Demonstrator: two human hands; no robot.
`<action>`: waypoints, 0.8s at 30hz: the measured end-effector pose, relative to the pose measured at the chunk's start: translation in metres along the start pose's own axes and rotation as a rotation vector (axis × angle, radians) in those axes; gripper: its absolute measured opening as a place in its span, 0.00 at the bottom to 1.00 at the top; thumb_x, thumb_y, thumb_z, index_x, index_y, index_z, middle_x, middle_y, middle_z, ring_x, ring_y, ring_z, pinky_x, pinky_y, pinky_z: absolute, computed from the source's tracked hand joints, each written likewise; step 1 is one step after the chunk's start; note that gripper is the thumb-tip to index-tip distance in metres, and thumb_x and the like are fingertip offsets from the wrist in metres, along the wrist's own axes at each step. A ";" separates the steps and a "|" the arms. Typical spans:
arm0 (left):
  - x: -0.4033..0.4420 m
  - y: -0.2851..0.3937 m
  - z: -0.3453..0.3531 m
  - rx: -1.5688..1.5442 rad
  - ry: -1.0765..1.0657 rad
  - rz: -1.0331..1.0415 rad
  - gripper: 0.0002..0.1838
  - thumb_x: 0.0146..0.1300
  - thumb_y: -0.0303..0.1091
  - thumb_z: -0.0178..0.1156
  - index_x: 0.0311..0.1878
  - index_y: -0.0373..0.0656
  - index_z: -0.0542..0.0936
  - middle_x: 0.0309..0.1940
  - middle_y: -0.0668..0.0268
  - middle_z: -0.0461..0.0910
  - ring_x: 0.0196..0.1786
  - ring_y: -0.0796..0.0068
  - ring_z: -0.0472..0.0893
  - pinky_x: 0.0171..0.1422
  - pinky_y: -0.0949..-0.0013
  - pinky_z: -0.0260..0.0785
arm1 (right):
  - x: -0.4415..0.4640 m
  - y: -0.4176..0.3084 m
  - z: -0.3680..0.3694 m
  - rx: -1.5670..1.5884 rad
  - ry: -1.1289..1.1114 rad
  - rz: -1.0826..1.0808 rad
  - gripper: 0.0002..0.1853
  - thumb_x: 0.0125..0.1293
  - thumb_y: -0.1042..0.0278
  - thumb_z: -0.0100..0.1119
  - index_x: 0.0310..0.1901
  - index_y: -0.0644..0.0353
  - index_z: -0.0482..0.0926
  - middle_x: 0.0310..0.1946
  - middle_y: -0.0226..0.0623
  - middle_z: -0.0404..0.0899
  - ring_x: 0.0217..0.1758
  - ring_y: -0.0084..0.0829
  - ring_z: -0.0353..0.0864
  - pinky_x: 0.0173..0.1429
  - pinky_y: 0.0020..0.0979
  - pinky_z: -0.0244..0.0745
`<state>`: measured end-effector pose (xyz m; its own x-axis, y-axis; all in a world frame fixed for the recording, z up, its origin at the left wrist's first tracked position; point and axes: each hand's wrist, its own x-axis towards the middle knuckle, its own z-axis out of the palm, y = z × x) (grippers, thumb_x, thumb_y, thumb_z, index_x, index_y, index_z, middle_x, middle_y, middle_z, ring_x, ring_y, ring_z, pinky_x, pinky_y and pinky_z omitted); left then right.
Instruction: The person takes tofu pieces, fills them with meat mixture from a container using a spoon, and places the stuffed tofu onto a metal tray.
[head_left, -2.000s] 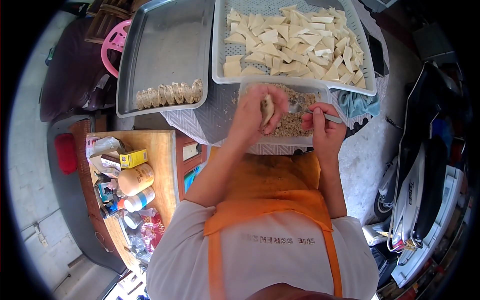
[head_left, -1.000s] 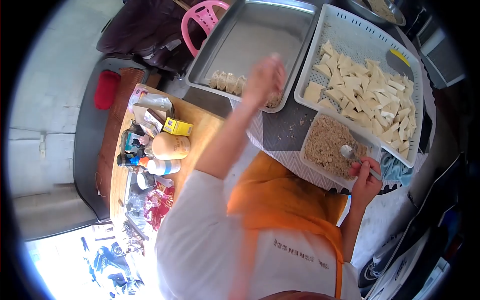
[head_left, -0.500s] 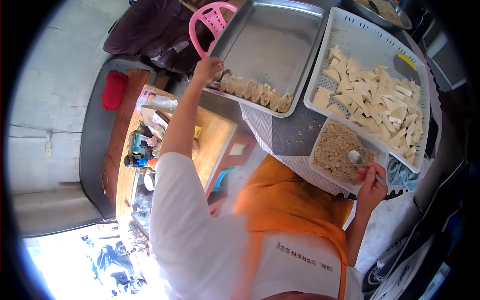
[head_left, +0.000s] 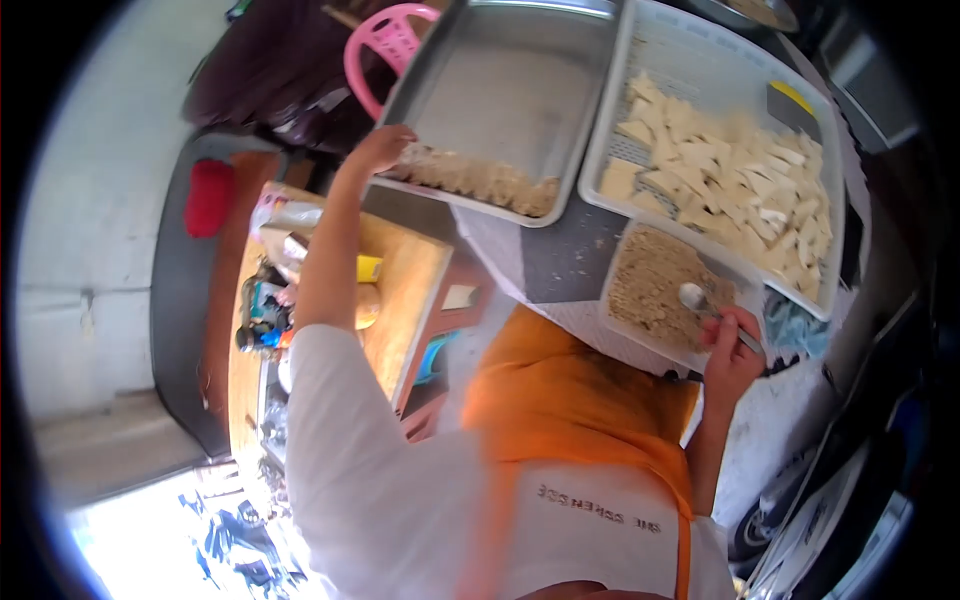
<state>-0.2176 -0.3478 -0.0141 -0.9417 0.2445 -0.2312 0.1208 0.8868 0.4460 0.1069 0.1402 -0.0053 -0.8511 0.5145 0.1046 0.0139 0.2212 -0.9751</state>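
At the near-left corner of a metal tray [head_left: 500, 90], my left hand [head_left: 382, 150] has its fingers at the end of a row of pale pieces topped with brown filling [head_left: 480, 180]. Blur hides whether those fingers grip a piece. My right hand [head_left: 733, 350] is closed around the handle of a metal spoon [head_left: 692, 296]. The spoon's bowl rests over brown, crumbly filling [head_left: 655, 285] inside a white rectangular tub [head_left: 612, 318]. Beyond the tub, a white perforated basket [head_left: 600, 150] holds many pale triangular pieces, resembling tofu [head_left: 740, 180].
A yellow-edged scraper [head_left: 792, 98] lies in the basket. Another metal bowl [head_left: 750, 12] stands at the far edge. Crumbs dot the grey cloth [head_left: 560, 265]. Left of me are a cluttered wooden table [head_left: 400, 270] and a pink chair [head_left: 385, 45].
The whole view has shifted, so the tray, basket and tub appear a little further left and higher. My left hand stays at the tray corner; my right hand still holds the spoon over the filling.
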 end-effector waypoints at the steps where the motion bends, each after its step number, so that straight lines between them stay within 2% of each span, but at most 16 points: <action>1: 0.002 0.015 0.004 0.063 0.084 0.063 0.12 0.64 0.33 0.53 0.45 0.42 0.82 0.41 0.55 0.83 0.44 0.57 0.82 0.48 0.61 0.72 | 0.000 0.000 0.001 -0.007 -0.001 -0.003 0.08 0.70 0.71 0.51 0.40 0.66 0.78 0.25 0.34 0.80 0.25 0.20 0.79 0.30 0.21 0.75; 3: 0.010 0.048 0.009 0.133 0.205 0.190 0.11 0.63 0.35 0.56 0.44 0.42 0.81 0.41 0.53 0.82 0.46 0.54 0.81 0.49 0.60 0.72 | 0.000 -0.002 0.000 -0.007 0.000 0.002 0.08 0.69 0.71 0.51 0.39 0.66 0.78 0.25 0.34 0.80 0.26 0.20 0.80 0.31 0.21 0.76; 6: 0.014 0.132 0.035 -0.052 0.376 0.455 0.10 0.65 0.34 0.55 0.43 0.41 0.81 0.41 0.53 0.82 0.44 0.55 0.82 0.48 0.60 0.73 | 0.002 -0.005 0.003 -0.005 -0.005 0.002 0.07 0.69 0.71 0.51 0.39 0.65 0.78 0.25 0.34 0.80 0.26 0.21 0.81 0.30 0.21 0.77; 8: 0.010 0.194 0.055 -0.230 0.241 0.559 0.09 0.64 0.32 0.55 0.42 0.40 0.82 0.41 0.54 0.82 0.44 0.54 0.82 0.48 0.61 0.73 | 0.003 -0.005 0.003 -0.041 -0.003 -0.030 0.07 0.69 0.71 0.52 0.38 0.65 0.78 0.25 0.34 0.81 0.27 0.21 0.81 0.30 0.21 0.77; 10: 0.025 0.232 0.086 -0.039 0.193 0.781 0.09 0.65 0.29 0.54 0.43 0.38 0.81 0.40 0.58 0.82 0.45 0.59 0.81 0.48 0.65 0.74 | 0.002 -0.004 0.003 -0.054 0.000 -0.021 0.07 0.69 0.72 0.52 0.38 0.65 0.78 0.25 0.35 0.81 0.26 0.21 0.81 0.30 0.21 0.77; 13: 0.023 0.282 0.120 0.477 0.231 0.789 0.09 0.60 0.32 0.56 0.38 0.41 0.82 0.35 0.60 0.81 0.45 0.60 0.78 0.46 0.59 0.72 | 0.001 -0.002 0.004 -0.052 0.014 -0.029 0.06 0.68 0.73 0.52 0.38 0.65 0.78 0.24 0.35 0.81 0.26 0.20 0.81 0.29 0.21 0.76; 16: 0.023 0.298 0.148 0.724 0.191 0.661 0.09 0.56 0.38 0.59 0.32 0.44 0.82 0.33 0.63 0.80 0.47 0.63 0.76 0.45 0.56 0.69 | 0.001 -0.004 0.004 -0.066 0.019 -0.038 0.06 0.68 0.74 0.52 0.38 0.66 0.78 0.24 0.35 0.81 0.25 0.20 0.81 0.29 0.21 0.75; 17: 0.026 0.300 0.154 0.743 0.131 0.653 0.11 0.53 0.42 0.62 0.34 0.46 0.81 0.35 0.63 0.81 0.49 0.63 0.77 0.45 0.56 0.67 | 0.001 -0.006 0.006 -0.057 0.027 -0.039 0.06 0.68 0.74 0.53 0.38 0.66 0.78 0.23 0.35 0.81 0.25 0.19 0.81 0.29 0.20 0.75; 20: 0.012 0.311 0.143 0.621 0.074 0.584 0.12 0.54 0.41 0.62 0.37 0.44 0.81 0.36 0.60 0.82 0.47 0.60 0.79 0.44 0.56 0.69 | 0.001 -0.008 0.003 -0.144 0.009 -0.059 0.06 0.67 0.74 0.53 0.37 0.66 0.79 0.22 0.35 0.81 0.25 0.18 0.81 0.29 0.20 0.75; 23: 0.011 0.308 0.137 0.489 0.030 0.587 0.10 0.58 0.34 0.57 0.40 0.42 0.81 0.35 0.57 0.83 0.41 0.56 0.82 0.44 0.53 0.70 | 0.001 -0.012 0.006 -0.124 0.013 -0.034 0.06 0.67 0.74 0.53 0.36 0.65 0.79 0.21 0.34 0.80 0.24 0.18 0.80 0.29 0.21 0.74; 24: 0.008 0.307 0.133 0.380 0.072 0.572 0.10 0.58 0.34 0.57 0.41 0.42 0.80 0.36 0.56 0.83 0.41 0.55 0.82 0.43 0.53 0.71 | 0.001 -0.013 0.005 -0.137 -0.003 -0.029 0.06 0.67 0.74 0.53 0.36 0.66 0.79 0.21 0.34 0.80 0.24 0.19 0.81 0.29 0.21 0.74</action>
<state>-0.1463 -0.0218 0.0058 -0.7144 0.6996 0.0142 0.6939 0.7056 0.1440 0.1033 0.1341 0.0070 -0.8539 0.5034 0.1317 0.0604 0.3473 -0.9358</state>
